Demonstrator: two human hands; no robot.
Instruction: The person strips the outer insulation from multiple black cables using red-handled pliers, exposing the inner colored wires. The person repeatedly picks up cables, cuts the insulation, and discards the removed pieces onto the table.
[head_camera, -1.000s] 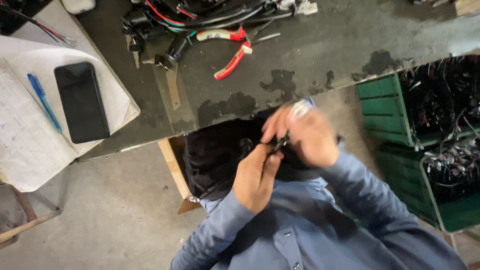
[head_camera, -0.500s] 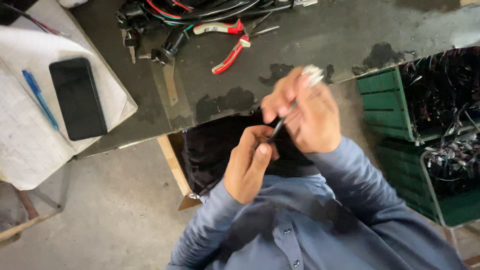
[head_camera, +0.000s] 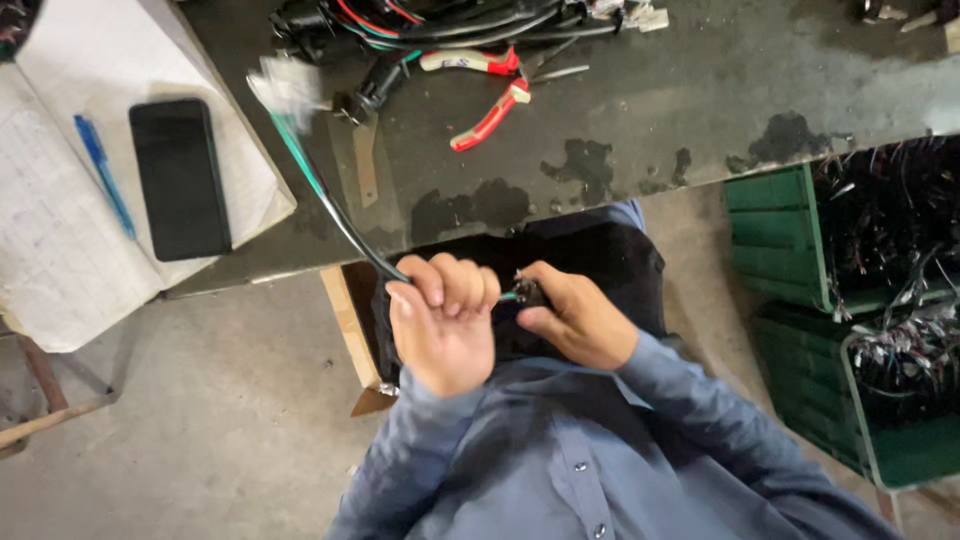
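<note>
My left hand is closed in a fist around a black and green cable, over my lap just below the table edge. The cable runs up and left to a blurred white connector above the table. My right hand sits beside the left and pinches a small dark piece at the cable's near end with thumb and fingers. The two hands almost touch. Blue shirt sleeves cover both arms.
On the dark worn table lie red-handled pliers and a bundle of black and red wires. A black phone and a blue pen rest on white paper. Green crates of wire harnesses stand at right.
Both hands have dropped from in front of the table edge to my lap. The cable's white connector end, earlier up by my right hand, has swung out to the upper left.
</note>
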